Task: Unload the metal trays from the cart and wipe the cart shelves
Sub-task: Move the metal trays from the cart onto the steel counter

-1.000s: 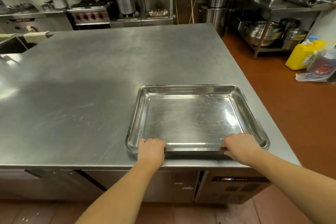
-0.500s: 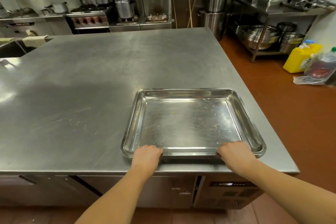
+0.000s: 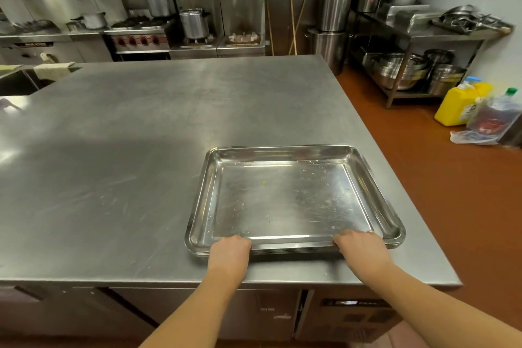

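Steel counter is the biggest thing here; tray stack sits flat on its near right corner, just inside the front edge. Cart not in view. Stack looks like several nested steel trays, so I judge it stiff, heavy as 1 lump and slick on steel, with thin rims. Best hold is 2 points on the near rim, fingers under the whole stack. Left hand and right hand both curl round that rim, well apart. Fingertips hidden, so can't tell how far under they reach.
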`<state>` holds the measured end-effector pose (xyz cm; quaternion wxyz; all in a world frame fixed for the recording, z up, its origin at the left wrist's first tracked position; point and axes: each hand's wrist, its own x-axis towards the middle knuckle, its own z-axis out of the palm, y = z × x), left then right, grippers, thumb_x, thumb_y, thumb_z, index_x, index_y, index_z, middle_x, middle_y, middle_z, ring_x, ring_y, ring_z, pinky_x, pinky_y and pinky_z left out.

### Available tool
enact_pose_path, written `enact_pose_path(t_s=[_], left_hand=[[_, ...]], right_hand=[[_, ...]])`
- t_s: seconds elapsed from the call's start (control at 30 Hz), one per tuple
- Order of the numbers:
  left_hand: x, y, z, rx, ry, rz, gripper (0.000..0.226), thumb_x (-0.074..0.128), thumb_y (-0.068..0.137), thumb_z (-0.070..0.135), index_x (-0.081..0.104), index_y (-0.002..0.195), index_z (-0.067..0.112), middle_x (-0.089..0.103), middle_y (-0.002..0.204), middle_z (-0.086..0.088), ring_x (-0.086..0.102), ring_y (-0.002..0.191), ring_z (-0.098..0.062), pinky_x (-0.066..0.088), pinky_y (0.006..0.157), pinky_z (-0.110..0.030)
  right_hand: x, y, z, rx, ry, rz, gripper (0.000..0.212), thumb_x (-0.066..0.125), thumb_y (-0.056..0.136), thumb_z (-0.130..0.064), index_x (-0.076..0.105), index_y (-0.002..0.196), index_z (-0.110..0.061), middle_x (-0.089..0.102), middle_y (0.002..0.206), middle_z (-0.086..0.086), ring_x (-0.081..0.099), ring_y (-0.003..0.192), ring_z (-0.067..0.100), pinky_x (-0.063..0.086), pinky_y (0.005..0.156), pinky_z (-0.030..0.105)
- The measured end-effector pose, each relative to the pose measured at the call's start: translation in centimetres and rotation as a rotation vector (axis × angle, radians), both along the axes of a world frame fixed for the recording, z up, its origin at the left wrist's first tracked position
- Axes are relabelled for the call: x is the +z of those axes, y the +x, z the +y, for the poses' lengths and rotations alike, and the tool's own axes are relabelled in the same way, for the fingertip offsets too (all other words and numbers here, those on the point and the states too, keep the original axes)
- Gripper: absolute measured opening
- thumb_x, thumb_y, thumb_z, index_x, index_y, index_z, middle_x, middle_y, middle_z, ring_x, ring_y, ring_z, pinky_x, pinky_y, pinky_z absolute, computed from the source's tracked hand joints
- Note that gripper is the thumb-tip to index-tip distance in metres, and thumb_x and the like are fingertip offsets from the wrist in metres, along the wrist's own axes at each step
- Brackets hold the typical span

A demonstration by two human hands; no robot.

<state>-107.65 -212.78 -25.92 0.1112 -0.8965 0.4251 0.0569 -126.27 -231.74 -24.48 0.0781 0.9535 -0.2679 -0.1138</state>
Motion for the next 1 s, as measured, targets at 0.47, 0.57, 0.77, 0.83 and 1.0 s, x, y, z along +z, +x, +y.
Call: enact_pose_path(t_s=[0.47, 0.57, 0.77, 0.83, 1.0], left_hand=[[-0.1, 1.0, 0.1, -0.008, 0.006, 0.024, 0.024, 0.048, 0.094, 0.01, 0.065, 0.11, 0.015, 0.065, 0.112, -0.007, 0.063, 0.102, -0.029, 0.047, 0.079, -0.035], [-0.3, 0.9, 0.0, 0.003, -0.005, 0.022, 0.025, 0.047, 0.093, 0.007, 0.065, 0.11, 0.015, 0.066, 0.11, -0.007, 0.062, 0.102, -0.029, 0.047, 0.079, -0.035], [-0.3, 0.6, 0.4, 0.062, -0.058, 0.052, 0.018, 0.051, 0.092, 0.01, 0.065, 0.102, 0.016, 0.067, 0.104, -0.005, 0.063, 0.097, -0.027, 0.048, 0.075, -0.034], [-0.3, 0.5, 0.5, 0.066, -0.07, 0.057, 0.017, 0.052, 0.092, 0.011, 0.065, 0.102, 0.017, 0.066, 0.104, -0.004, 0.064, 0.096, -0.027, 0.048, 0.075, -0.034], [-0.2, -0.2, 0.8, 0.064, -0.09, 0.069, 0.018, 0.05, 0.092, 0.011, 0.065, 0.101, 0.016, 0.066, 0.104, -0.006, 0.064, 0.096, -0.029, 0.047, 0.074, -0.034]], right_hand=[[0.7, 0.9, 1.7, -0.069, 0.025, 0.049, 0.037, 0.044, 0.089, 0.003, 0.06, 0.116, -0.016, 0.065, 0.113, 0.004, 0.063, 0.104, 0.025, 0.048, 0.08, 0.032], [0.9, 0.9, 1.5, -0.069, 0.033, 0.054, 0.038, 0.043, 0.089, 0.003, 0.061, 0.116, -0.016, 0.065, 0.113, 0.005, 0.063, 0.103, 0.026, 0.048, 0.08, 0.033], [1.1, 0.9, 1.8, -0.103, 0.037, 0.022, 0.035, 0.044, 0.091, -0.001, 0.061, 0.115, -0.019, 0.067, 0.11, 0.004, 0.064, 0.102, 0.026, 0.048, 0.081, 0.032], [1.1, 0.8, 1.9, -0.112, 0.033, 0.014, 0.035, 0.044, 0.091, -0.001, 0.061, 0.115, -0.019, 0.067, 0.11, 0.004, 0.064, 0.102, 0.025, 0.048, 0.081, 0.032], [1.0, 0.3, 2.0, -0.112, 0.027, 0.01, 0.033, 0.046, 0.091, -0.001, 0.062, 0.113, -0.019, 0.067, 0.109, 0.004, 0.064, 0.102, 0.025, 0.049, 0.08, 0.032]])
